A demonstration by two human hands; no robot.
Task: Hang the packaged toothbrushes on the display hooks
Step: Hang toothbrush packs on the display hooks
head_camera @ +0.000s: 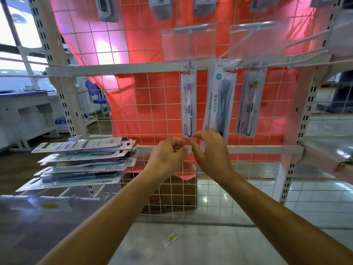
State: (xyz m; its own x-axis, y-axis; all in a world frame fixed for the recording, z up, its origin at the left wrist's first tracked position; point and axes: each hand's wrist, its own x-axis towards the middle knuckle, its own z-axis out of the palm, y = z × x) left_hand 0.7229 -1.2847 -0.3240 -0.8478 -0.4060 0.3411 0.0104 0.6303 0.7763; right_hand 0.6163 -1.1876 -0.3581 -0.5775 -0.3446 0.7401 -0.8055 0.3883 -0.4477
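Three packaged toothbrushes hang side by side from hooks on the wire grid: a white pack (188, 104), a teal pack (219, 100) and another white pack (251, 104). My left hand (168, 157) hovers just below the first pack, fingers loosely curled and holding nothing. Beside it, my right hand (210, 153) is in front of the teal pack's bottom edge with its fingers relaxed and spread, gripping nothing. A stack of several more toothbrush packs (82, 159) lies on a shelf at the left.
Clear label holders (189, 43) top the hooks, and one at the right (256, 39) juts forward. More packs hang higher up (160, 6). A white crossbar (248, 150) runs behind my hands. A cardboard box (172, 196) sits behind the grid, and a small wrapper (169, 240) lies on the floor.
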